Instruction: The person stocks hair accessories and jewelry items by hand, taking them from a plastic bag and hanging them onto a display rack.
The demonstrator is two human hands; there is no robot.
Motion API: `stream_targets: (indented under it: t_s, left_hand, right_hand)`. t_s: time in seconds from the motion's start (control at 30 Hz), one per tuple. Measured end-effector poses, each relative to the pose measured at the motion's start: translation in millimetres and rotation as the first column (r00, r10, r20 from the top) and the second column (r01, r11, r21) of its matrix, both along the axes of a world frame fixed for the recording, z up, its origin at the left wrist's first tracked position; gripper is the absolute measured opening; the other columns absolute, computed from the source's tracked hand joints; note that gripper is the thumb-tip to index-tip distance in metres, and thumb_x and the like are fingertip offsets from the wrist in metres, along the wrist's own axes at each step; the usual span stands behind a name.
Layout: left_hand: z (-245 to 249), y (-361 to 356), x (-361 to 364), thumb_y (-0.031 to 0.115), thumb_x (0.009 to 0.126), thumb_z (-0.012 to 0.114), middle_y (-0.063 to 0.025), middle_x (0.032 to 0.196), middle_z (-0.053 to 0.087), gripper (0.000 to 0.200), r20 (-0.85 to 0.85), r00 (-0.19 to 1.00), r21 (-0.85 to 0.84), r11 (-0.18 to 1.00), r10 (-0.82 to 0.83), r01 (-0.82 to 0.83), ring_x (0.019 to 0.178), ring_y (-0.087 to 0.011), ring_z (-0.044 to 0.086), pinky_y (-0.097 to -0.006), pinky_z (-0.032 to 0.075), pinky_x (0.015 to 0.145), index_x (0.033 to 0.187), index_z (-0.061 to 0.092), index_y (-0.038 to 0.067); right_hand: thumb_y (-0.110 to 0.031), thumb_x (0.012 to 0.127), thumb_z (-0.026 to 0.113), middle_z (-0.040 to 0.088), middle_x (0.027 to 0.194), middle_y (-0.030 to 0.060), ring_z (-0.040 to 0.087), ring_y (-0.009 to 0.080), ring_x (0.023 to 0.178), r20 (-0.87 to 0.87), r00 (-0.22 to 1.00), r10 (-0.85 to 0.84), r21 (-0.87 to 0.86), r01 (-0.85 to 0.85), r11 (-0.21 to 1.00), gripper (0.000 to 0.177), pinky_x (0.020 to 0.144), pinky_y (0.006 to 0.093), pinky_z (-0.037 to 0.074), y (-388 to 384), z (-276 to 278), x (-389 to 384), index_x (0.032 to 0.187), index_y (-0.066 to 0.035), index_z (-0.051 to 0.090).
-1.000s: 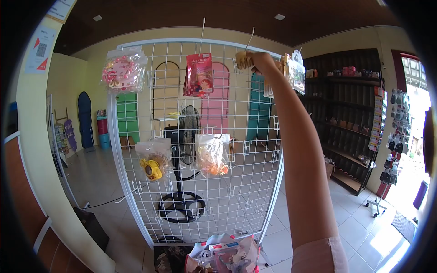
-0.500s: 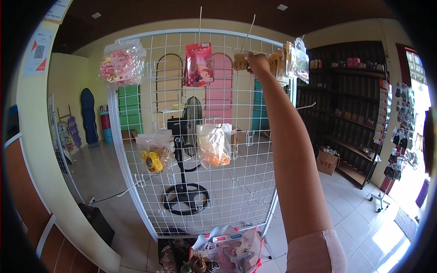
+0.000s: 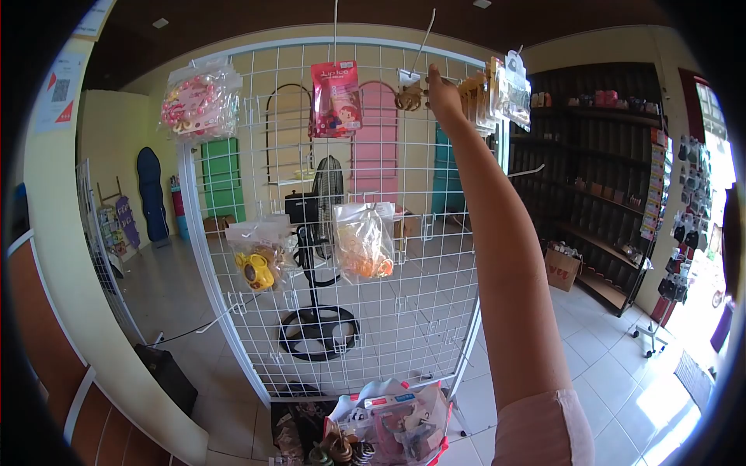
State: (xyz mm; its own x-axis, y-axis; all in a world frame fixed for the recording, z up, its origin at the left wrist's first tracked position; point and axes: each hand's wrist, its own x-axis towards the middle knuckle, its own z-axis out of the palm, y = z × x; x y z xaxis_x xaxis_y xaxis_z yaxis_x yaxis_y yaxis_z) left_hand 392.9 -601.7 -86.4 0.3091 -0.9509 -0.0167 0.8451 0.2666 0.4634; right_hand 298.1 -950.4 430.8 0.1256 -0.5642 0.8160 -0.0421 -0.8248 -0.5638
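Note:
My right hand [image 3: 445, 95] is raised at the upper right of a white wire grid rack [image 3: 412, 272]. One finger points up, and the others are partly hidden; the hand looks open and holds nothing visible. Just left of it, a brown hair claw clip [image 3: 408, 99] on a small white card hangs from a long metal hook [image 3: 424, 39]. Right of the hand hang several carded brown pieces [image 3: 475, 99] and clear packets [image 3: 512, 97]. My left hand is out of view.
On the rack hang a pink bead packet [image 3: 200, 101], a red Lip Ice pouch [image 3: 336, 101], a yellow-item packet [image 3: 256, 268] and an orange-item packet [image 3: 365, 248]. Below sits a bag of packets [image 3: 400, 431]. Behind stands a black fan [image 3: 318, 334]; dark shelves [image 3: 598, 171] are at right.
My right hand has moved slightly right, off the brown hair claw clip, which now hangs in plain sight on its card. The view has shifted a little.

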Motion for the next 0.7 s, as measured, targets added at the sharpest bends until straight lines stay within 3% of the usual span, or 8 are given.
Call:
stream_targets:
  t_s: [0.23, 0.4, 0.43, 0.47, 0.53, 0.57, 0.63, 0.7]
  left_hand:
    - [-3.8, 9.0, 0.2, 0.033, 0.089, 0.056, -0.0100, 0.101, 0.062, 0.037, 0.019, 1.000, -0.011, 1.000, 0.013, -0.012, 0.087, -0.0225, 0.061, -0.0339, 0.050, 0.078, 0.108, 0.057, 0.001]
    - [-13.3, 23.5, 11.6, 0.034, 0.089, 0.056, -0.0103, 0.101, 0.062, 0.038, 0.134, 0.987, -0.065, 0.994, 0.093, -0.085, 0.087, -0.0227, 0.062, -0.0341, 0.050, 0.078, 0.108, 0.057, 0.001]
    - [-8.3, 19.7, 19.7, 0.033, 0.089, 0.055, -0.0100, 0.102, 0.062, 0.038, 0.214, 0.963, -0.048, 0.987, 0.163, -0.156, 0.091, -0.0224, 0.062, -0.0345, 0.051, 0.080, 0.111, 0.057, 0.002]
    - [7.7, 17.8, 23.7, 0.032, 0.089, 0.054, -0.0096, 0.103, 0.062, 0.038, 0.294, 0.928, -0.030, 0.973, 0.227, -0.229, 0.096, -0.0221, 0.062, -0.0350, 0.051, 0.083, 0.113, 0.056, 0.003]
    - [31.5, 14.4, 23.2, 0.031, 0.083, 0.063, -0.0010, 0.090, 0.060, 0.031, 0.569, 0.668, -0.113, 0.851, 0.479, -0.513, 0.083, -0.0115, 0.058, -0.0255, 0.046, 0.074, 0.099, 0.058, 0.005]
    - [65.9, 21.9, 10.0, 0.028, 0.086, 0.061, 0.0002, 0.084, 0.058, 0.025, 0.646, 0.539, -0.147, 0.781, 0.540, -0.607, 0.080, -0.0091, 0.054, -0.0232, 0.043, 0.072, 0.093, 0.057, 0.005]
    - [88.2, 17.0, 3.0, 0.023, 0.087, 0.062, 0.0021, 0.076, 0.053, 0.018, 0.565, 0.479, -0.265, 0.697, 0.672, -0.666, 0.071, -0.0059, 0.049, -0.0221, 0.040, 0.062, 0.085, 0.056, 0.007]
    - [87.5, 11.6, 4.9, 0.021, 0.088, 0.063, 0.0017, 0.079, 0.051, 0.019, 0.573, 0.317, -0.392, 0.592, 0.756, -0.704, 0.067, -0.0042, 0.048, -0.0191, 0.037, 0.059, 0.086, 0.056, 0.003]
  right_hand:
    - [-0.080, 0.078, 0.025, 0.059, 0.101, 0.0200, 0.058, 0.0259, 0.087, 0.095, 0.995, 0.010, 0.041, -0.014, 0.999, 0.098, 0.080, 0.0366, 0.045, 13.9, -10.4, 18.7, 0.115, 0.006, 0.055]
    - [-0.076, 0.080, 0.027, 0.054, 0.112, 0.0331, 0.048, 0.0428, 0.115, -0.057, 0.990, -0.132, -0.025, 0.131, 0.991, 0.095, 0.100, 0.0435, 0.034, 19.5, -11.6, 5.7, 0.108, 0.009, 0.059]
    - [-0.075, 0.080, 0.031, 0.057, 0.101, 0.0241, 0.054, 0.0339, 0.097, 0.028, 0.998, -0.063, -0.005, 0.063, 0.998, 0.088, 0.087, 0.0412, 0.040, 5.0, -16.6, 0.5, 0.104, 0.005, 0.059]
    - [-0.075, 0.080, 0.036, 0.060, 0.089, 0.0152, 0.059, 0.0250, 0.079, 0.115, 0.993, 0.006, 0.007, -0.007, 1.000, 0.081, 0.074, 0.0390, 0.045, 14.4, -25.5, -6.2, 0.099, 0.000, 0.060]
    - [-0.053, 0.087, 0.049, 0.062, 0.106, 0.0100, 0.059, 0.0210, 0.100, 0.253, 0.934, 0.253, -0.267, -0.184, 0.946, 0.056, 0.083, 0.0340, 0.046, 50.8, -63.9, -18.3, 0.113, -0.005, 0.058]
    - [-0.045, 0.089, 0.050, 0.062, 0.108, 0.0074, 0.058, 0.0179, 0.103, 0.162, 0.949, 0.271, -0.382, -0.193, 0.904, 0.047, 0.085, 0.0322, 0.045, 101.9, -100.0, -29.5, 0.112, -0.005, 0.059]
    - [-0.041, 0.092, 0.046, 0.063, 0.106, 0.0084, 0.058, 0.0184, 0.101, -0.124, 0.980, 0.158, -0.204, -0.181, 0.962, 0.042, 0.087, 0.0332, 0.044, 186.3, -175.3, -53.6, 0.108, -0.004, 0.060]
    - [-0.023, 0.083, 0.060, 0.065, 0.093, 0.0081, 0.060, 0.0191, 0.085, -0.401, 0.858, 0.320, -0.264, -0.443, 0.857, 0.024, 0.073, 0.0320, 0.048, 225.6, -259.9, -61.8, 0.095, -0.003, 0.061]
